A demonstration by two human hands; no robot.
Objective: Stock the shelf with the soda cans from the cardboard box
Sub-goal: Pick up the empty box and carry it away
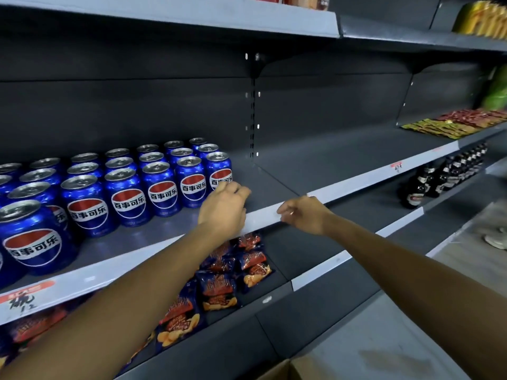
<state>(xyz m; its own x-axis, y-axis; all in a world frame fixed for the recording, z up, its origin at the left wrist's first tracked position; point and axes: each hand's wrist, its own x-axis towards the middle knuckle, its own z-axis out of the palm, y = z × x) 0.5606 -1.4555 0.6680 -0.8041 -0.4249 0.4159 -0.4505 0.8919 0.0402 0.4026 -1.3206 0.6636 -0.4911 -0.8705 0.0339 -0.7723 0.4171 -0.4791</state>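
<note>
Several blue soda cans (162, 187) with red, white and blue labels stand in rows on the left part of the grey middle shelf (274, 185). My left hand (223, 207) hovers just in front of the rightmost front can (219, 171), fingers loosely curled, holding nothing. My right hand (301, 213) is at the shelf's white front strip (263, 215), fingers loosely bent, with nothing in it. A corner of the cardboard box (288, 368) shows at the bottom edge.
Bare shelf lies right of the cans. Snack bags (219, 286) fill the shelf below. Dark bottles (444, 176) stand lower right, sachets (452, 124) on the right shelf. A shelf upright (253, 105) divides the bays. Pale floor (384, 338) is at the lower right.
</note>
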